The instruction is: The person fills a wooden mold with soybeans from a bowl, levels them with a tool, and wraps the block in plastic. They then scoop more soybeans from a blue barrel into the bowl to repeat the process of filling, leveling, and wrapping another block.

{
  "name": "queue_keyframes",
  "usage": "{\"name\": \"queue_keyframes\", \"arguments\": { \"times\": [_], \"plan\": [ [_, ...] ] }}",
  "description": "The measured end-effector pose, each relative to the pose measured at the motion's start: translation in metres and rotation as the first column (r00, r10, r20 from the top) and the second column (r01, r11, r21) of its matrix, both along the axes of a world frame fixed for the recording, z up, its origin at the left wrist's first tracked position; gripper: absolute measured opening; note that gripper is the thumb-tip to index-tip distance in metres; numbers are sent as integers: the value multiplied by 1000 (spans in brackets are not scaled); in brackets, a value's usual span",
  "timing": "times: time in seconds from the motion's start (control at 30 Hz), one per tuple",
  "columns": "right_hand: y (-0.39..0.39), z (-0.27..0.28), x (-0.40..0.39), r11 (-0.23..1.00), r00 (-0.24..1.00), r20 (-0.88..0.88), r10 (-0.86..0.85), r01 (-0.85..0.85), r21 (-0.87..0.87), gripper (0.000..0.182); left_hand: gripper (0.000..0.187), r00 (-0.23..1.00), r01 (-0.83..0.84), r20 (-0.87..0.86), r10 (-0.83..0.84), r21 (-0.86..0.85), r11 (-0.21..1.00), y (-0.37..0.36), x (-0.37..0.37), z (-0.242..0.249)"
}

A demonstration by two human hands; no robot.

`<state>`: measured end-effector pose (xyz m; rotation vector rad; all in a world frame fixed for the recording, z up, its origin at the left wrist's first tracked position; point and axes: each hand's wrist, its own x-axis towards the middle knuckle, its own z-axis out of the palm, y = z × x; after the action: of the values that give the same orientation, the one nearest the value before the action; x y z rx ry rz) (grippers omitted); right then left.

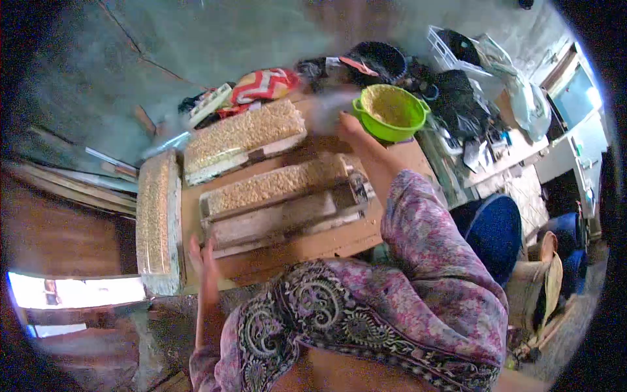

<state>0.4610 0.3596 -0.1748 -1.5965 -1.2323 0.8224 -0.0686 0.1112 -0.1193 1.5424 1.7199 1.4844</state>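
Observation:
My left hand [205, 264] is at the near left corner of a long wooden mould [284, 225], fingers stretched out and apart, seemingly touching its end. A block of pale puffed grain [277, 186] lies along the mould's far side. My right hand [353, 127] reaches past the mould's right end, beside a lime-green two-handled basin [393, 112] with grain bits inside. Its fingers look closed on a blurred, whitish, see-through thing [330, 110], perhaps plastic; motion smears it.
Two more grain slabs on whitish boards lie at the back [245, 138] and at the left [157, 215] of the brown table [356, 242]. Black bags [460, 98] and a white crate [450, 55] are at the back right. A blue tub [493, 228] stands right of the table.

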Motion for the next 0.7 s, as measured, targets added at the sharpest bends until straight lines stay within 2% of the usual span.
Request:
{"name": "queue_keyframes", "arguments": {
  "times": [0.03, 0.07, 0.1, 0.13, 0.2, 0.23, 0.3, 0.33, 0.37, 0.4, 0.43, 0.5, 0.53, 0.57, 0.6, 0.63, 0.67, 0.7],
  "plan": [
    [1, 6, -6, 1000, 907, -421, -14, 12, -7, 33, 54, 1000, -18, -11, 18, 14, 1000, -10, -4, 1],
    [-4, 15, -18, 1000, 645, -764, -26, 10, -26, 33, 53, 995, -4, 101, 4, 2, 1000, -22, -5, 7],
    [-46, 76, -43, 995, 697, -710, -100, 67, -75, 30, 51, 977, 9, 213, -7, -8, 1000, -31, -2, 15],
    [-33, 27, -29, 996, 644, -762, 69, 2, 92, 29, 51, 979, -15, 204, 15, -2, 1000, -41, 5, 32],
    [-7, -66, -1, 901, 445, -789, 423, -119, 416, 26, 50, 994, -59, -101, 44, -153, 986, -62, 19, 63],
    [0, -66, -6, 901, 433, -793, 428, -136, 412, 26, 49, 999, -24, -44, 22, -37, 999, -69, 17, 56],
    [13, -48, -13, 962, 802, -557, 216, -77, 262, 23, 49, 999, -50, -24, 49, -51, 997, -74, 14, 49],
    [19, -36, -14, 979, 922, -376, 95, -19, 201, 22, 48, 999, -53, -2, 53, -62, 997, -78, 13, 47],
    [22, -20, -16, 986, 986, -167, -26, 53, 158, 21, 48, 998, -63, -6, 63, -68, 996, -80, 17, 49],
    [22, -3, -16, 983, 988, 57, -140, 132, 131, 20, 46, 995, -95, -38, 93, -67, 993, -81, 25, 54],
    [17, 16, -17, 969, 928, 285, -240, 212, 125, 20, 44, 990, -126, -66, 121, -65, 990, -82, 32, 58],
    [-6, 84, -27, 917, 884, 290, -367, 293, 269, 18, 43, 993, -119, -35, 116, -78, 990, -82, 36, 64],
    [-5, 98, -33, 920, 884, 296, -361, 287, 268, 18, 43, 995, -102, -6, 102, -83, 991, -81, 40, 67],
    [0, 108, -39, 937, 864, 375, -336, 268, 224, 16, 42, 994, -73, -86, 72, 0, 997, -80, 43, 69],
    [2, 120, -43, 950, 839, 447, -310, 255, 180, 15, 42, 994, -71, -87, 71, -1, 997, -81, 43, 68],
    [4, 135, -42, 949, 838, 446, -314, 257, 184, 15, 43, 996, -71, -55, 70, -21, 997, -78, 41, 65],
    [6, 154, -42, 860, 822, 375, -429, 243, 449, 17, 43, 997, -74, -20, 74, -38, 997, -76, 42, 63],
    [4, 172, -43, 707, 811, 281, -513, 214, 674, 20, 43, 997, -80, -12, 80, -37, 996, -73, 47, 67]
  ]
}}
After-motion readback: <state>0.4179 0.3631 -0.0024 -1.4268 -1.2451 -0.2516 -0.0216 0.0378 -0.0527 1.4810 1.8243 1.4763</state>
